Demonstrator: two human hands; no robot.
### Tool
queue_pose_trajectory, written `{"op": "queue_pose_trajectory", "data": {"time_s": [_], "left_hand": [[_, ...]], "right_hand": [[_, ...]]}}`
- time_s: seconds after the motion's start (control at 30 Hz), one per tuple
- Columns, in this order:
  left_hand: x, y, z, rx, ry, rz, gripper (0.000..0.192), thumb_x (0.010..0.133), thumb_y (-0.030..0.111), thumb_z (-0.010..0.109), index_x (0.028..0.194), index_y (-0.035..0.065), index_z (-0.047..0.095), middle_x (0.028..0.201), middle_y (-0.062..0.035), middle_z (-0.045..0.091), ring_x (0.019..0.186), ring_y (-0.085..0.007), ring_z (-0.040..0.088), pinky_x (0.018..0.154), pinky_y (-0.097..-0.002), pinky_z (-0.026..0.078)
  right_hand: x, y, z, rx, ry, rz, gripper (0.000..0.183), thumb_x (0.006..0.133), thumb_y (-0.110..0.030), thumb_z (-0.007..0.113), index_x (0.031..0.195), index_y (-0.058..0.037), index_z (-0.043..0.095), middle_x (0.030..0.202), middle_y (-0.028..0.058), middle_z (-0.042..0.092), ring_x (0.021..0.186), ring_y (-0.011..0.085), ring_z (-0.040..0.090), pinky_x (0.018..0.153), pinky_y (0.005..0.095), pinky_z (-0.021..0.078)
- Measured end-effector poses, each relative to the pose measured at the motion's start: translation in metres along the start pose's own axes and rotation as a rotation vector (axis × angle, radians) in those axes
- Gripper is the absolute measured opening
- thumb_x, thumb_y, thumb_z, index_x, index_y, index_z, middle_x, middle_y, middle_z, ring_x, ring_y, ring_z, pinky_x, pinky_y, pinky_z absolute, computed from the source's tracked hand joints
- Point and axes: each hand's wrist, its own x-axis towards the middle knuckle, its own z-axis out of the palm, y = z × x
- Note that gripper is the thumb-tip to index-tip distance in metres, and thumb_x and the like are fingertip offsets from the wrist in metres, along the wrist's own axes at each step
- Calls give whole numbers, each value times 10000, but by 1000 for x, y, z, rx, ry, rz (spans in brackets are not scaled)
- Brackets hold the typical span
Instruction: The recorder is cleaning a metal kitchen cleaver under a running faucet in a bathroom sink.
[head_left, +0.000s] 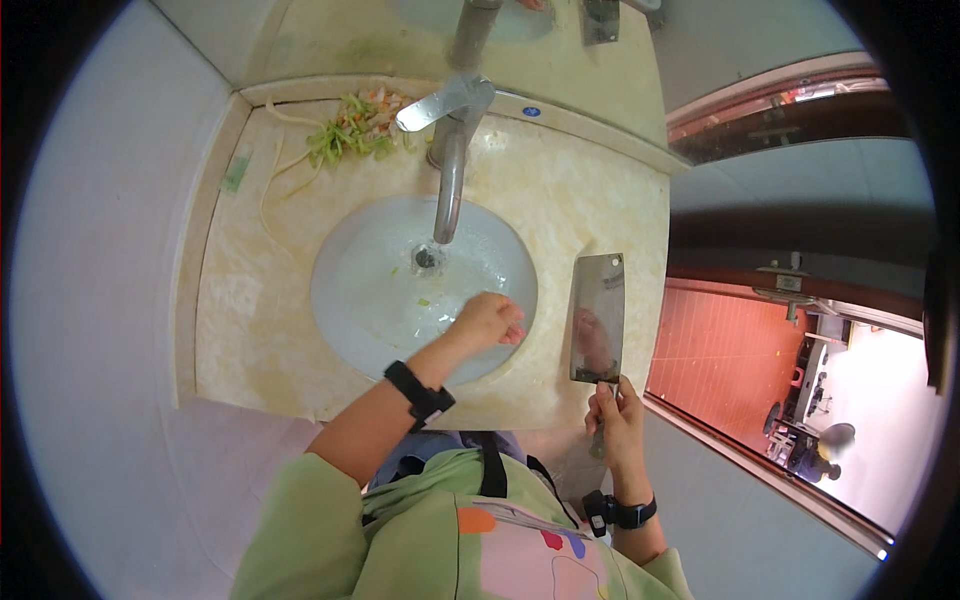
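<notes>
A metal cleaver is held by its handle in my right hand, its broad blade over the right side of the stone counter. My left hand is over the right part of the white sink basin, its fingers curled; I cannot tell whether anything is in them. Water and small green scraps lie in the basin around the drain. Above the basin stands a metal faucet with its lever towards the left. A pile of green and orange vegetable scraps lies at the back left of the counter.
The stone counter meets a wall on its left and a mirror at its back. Long pale peelings trail across its left part. To the right is an open doorway with a reddish floor and a person far beyond.
</notes>
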Motion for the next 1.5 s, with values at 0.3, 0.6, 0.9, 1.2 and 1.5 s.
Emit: {"op": "queue_pose_trajectory", "data": {"time_s": [0.3, 0.6, 0.9, 1.2, 1.5], "left_hand": [[-20, -26, -35, 636, -184, -63, 259, 775, 245, 686, 680, 19, 600, 633, -69, 613, 599, -122, 592, 554, -294, 463], [-20, 33, -34, -429, 291, 676, 233, 917, 123, 517, 1070, -40, 580, 962, -124, 645, 798, -185, 634, 726, -241, 512], [-72, 47, -49, -46, 705, 465, 238, 854, 201, 630, 782, -26, 645, 666, -76, 630, 502, -82, 538, 478, -187, 443], [-75, 3, -107, 9, 1048, 574, 386, 913, 299, 516, 626, 41, 515, 555, 11, 458, 504, -67, 427, 458, -239, 328], [-52, -5, -94, -451, 589, 439, 179, 895, 82, 495, 1052, -2, 512, 921, -94, 582, 830, -174, 586, 822, -273, 492]], "right_hand": [[9, 0, -6, -57, -61, -80, 166, 916, -200, 547, 983, -50, 523, 627, -14, 460, 458, 64, 415, 407, 205, 332], [30, -12, 14, 132, -308, 147, 180, 921, -218, 540, 941, -40, 525, 647, -2, 480, 499, 83, 445, 444, 215, 364], [103, -5, 85, 59, -639, 254, 162, 904, -177, 569, 969, -29, 578, 830, 19, 586, 661, 91, 548, 625, 211, 478], [130, -14, 131, 68, -828, 185, 204, 886, -187, 604, 1021, -36, 613, 878, 11, 611, 774, 83, 559, 729, 211, 477], [118, -42, 146, -496, -594, -379, 201, 865, -146, 607, 1000, 3, 602, 770, 22, 593, 674, 97, 510, 629, 232, 423]]}}
